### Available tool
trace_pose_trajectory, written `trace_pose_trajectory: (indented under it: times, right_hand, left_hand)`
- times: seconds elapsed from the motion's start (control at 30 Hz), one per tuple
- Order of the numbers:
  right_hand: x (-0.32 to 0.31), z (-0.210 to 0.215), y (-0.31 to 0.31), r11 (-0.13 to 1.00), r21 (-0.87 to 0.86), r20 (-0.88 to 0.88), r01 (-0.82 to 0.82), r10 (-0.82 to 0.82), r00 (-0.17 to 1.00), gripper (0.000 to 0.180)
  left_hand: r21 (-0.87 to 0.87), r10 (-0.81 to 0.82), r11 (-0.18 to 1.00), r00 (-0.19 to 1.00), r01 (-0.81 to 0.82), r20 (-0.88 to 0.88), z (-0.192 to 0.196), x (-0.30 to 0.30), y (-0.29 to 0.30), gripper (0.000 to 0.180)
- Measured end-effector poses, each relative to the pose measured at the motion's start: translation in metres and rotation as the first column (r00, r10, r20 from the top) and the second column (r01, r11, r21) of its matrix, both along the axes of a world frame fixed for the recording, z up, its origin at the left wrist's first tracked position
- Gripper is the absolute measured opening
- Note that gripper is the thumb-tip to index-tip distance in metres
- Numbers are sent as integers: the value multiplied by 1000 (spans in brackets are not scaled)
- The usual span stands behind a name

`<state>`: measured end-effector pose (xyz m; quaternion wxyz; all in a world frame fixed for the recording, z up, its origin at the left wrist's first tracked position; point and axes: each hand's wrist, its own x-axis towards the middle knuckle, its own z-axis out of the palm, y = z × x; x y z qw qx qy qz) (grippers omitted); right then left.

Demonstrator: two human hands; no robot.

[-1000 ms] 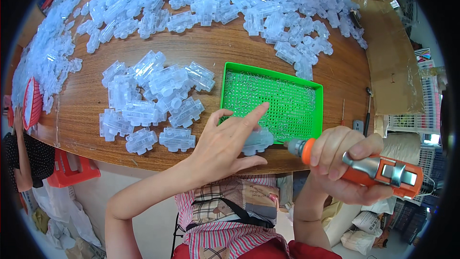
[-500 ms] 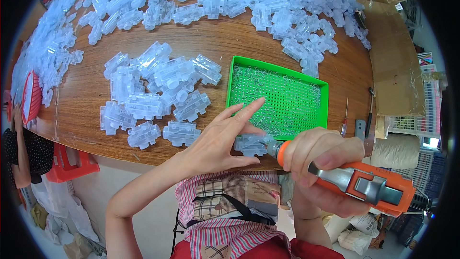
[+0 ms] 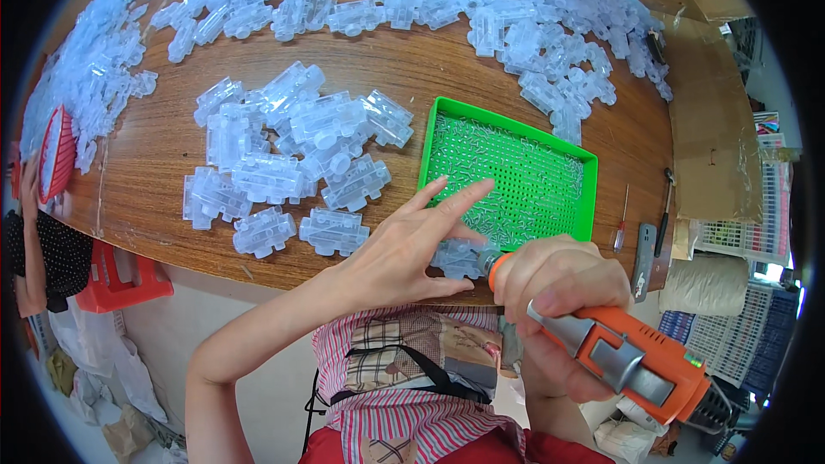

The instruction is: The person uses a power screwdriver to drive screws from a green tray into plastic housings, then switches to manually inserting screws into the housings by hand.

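The right hand point(image 3: 563, 305) is now lying closer to the clear part point(image 3: 460, 258) than before. At 9 o'clock of it, the left hand point(image 3: 408, 245) is pressing the part, fingers spread. The right is gripping an orange driver point(image 3: 632, 361); tray point(image 3: 507, 120) at 12.

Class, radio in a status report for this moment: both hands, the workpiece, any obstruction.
Left hand open, steadying clear plastic part at table edge. Right hand closed on orange power screwdriver, tip at the part. Green tray alongside, not blocking.
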<state>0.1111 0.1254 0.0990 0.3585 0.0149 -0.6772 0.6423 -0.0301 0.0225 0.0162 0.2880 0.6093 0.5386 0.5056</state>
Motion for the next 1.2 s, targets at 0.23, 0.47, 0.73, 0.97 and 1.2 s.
trace_pose_trajectory:
  times: [0.23,0.47,0.73,0.97,1.2]
  right_hand:
    - [-12,5,-3,989,144,-33,-26,31,999,39]
    - [-9,18,6,974,-225,-138,8,-40,990,66]
    - [3,18,48,934,-308,-199,183,-251,947,70]
    - [10,12,41,939,-173,-92,296,-314,945,66]
    - [9,5,54,930,-176,-83,322,-340,937,66]
  left_hand:
    - [39,1,999,1000,0,-13,2,0,1,101]
    - [83,70,995,974,-53,-216,15,-4,-5,72]
    - [5,186,959,618,-282,-764,58,-70,0,43]
    - [-31,256,892,560,-452,-788,57,-129,75,29]
    - [237,238,971,43,-25,-970,32,-214,140,40]
